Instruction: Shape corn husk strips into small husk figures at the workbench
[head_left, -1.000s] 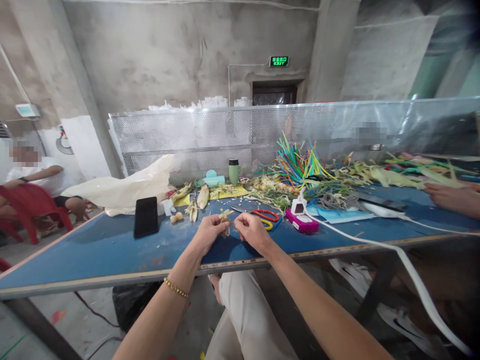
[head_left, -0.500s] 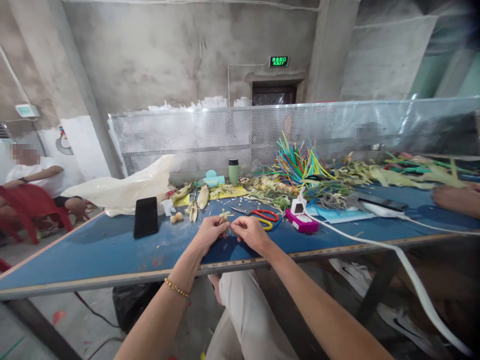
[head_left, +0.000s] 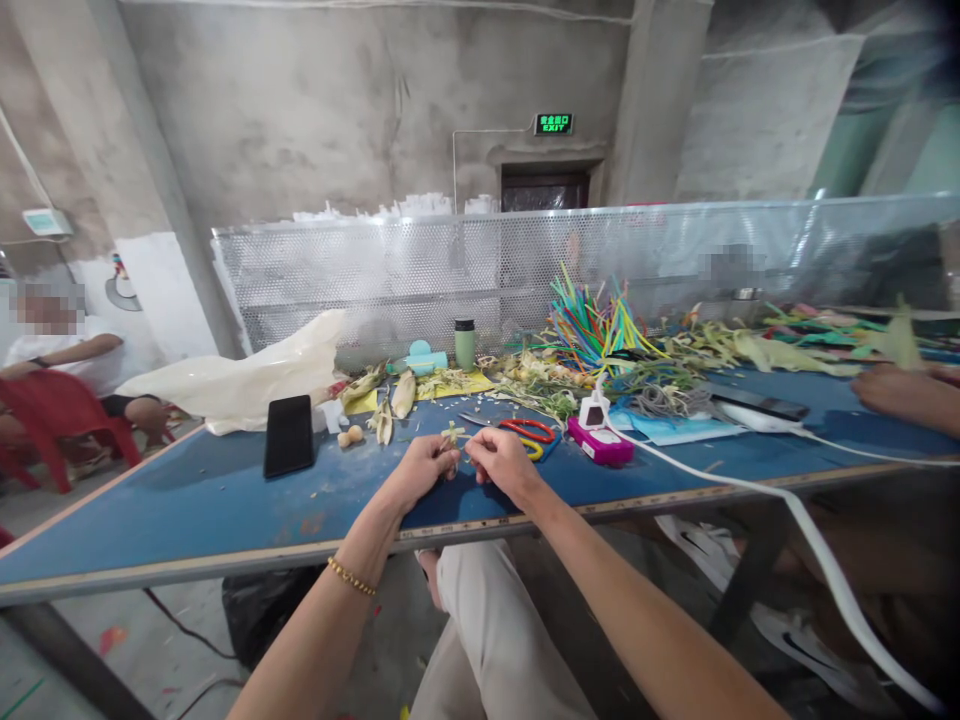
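Note:
My left hand (head_left: pixel 426 468) is closed in a pinch just above the front of the blue table. A small pale yellow-green piece of corn husk (head_left: pixel 453 432) sticks up from its fingertips. My right hand (head_left: pixel 502 462) is also pinched, close beside the left with a narrow gap between them. Whatever its fingertips hold is too small to make out. Just beyond it lie scissors with red handles (head_left: pixel 534 430) and a yellow-handled pair (head_left: pixel 532 450). Husk pieces (head_left: pixel 384 422) and two small round tan balls (head_left: pixel 350 437) rest left of my hands.
A black phone (head_left: pixel 289 436) lies on the blue table (head_left: pixel 187 500) at left. Behind are a green bottle (head_left: pixel 464 346), colourful pipe cleaners (head_left: pixel 592 325) and dried husks. A magenta box (head_left: pixel 600 443) and a white cable (head_left: pixel 750 487) are at right, near a co-worker's hand (head_left: pixel 900 395).
My right hand has drawn slightly away from the left, widening the gap between the fingertips. At far right, a pale husk now stands up by the co-worker's hand.

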